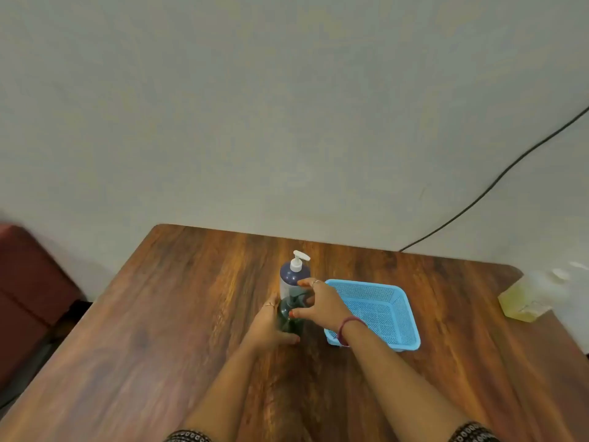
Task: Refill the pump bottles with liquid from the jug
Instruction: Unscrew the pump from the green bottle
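Two pump bottles stand in the middle of the wooden table. The far one is a dark blue bottle with a white pump head, upright. Just in front of it is a dark green bottle; its top is hidden by my fingers. My left hand grips the green bottle's body from the left. My right hand curls over the green bottle's top, fingers and thumb pinching there. A pale yellowish jug sits at the table's right edge, blurred.
A light blue mesh basket stands right of the bottles, under my right wrist. A black cable runs down the wall behind. A dark red seat is left of the table.
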